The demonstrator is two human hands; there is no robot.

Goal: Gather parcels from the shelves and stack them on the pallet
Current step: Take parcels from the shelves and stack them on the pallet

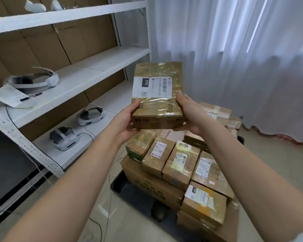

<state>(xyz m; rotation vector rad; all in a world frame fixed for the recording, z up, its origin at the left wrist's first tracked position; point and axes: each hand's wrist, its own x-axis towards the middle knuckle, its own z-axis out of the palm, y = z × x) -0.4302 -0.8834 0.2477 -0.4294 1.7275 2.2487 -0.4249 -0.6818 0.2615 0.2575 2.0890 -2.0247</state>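
Note:
I hold a taped brown parcel [162, 79] with a white shipping label up in front of me. My left hand [125, 122] grips its near left corner, thumb on top. My right hand [188, 113] grips its near right corner, thumb on the label's edge. Below the parcel lies the stack of parcels [180, 161], several small taped boxes resting on larger cartons. The stack sits on a dark pallet [120, 183] on the floor. The white metal shelves [87, 75] stand at the left.
On the shelves lie several white headsets [35, 80], a paper sheet with a pen [16, 98] and cables. A white curtain [234, 55] hangs behind the stack. Beige floor tiles show to the right and in front of the pallet.

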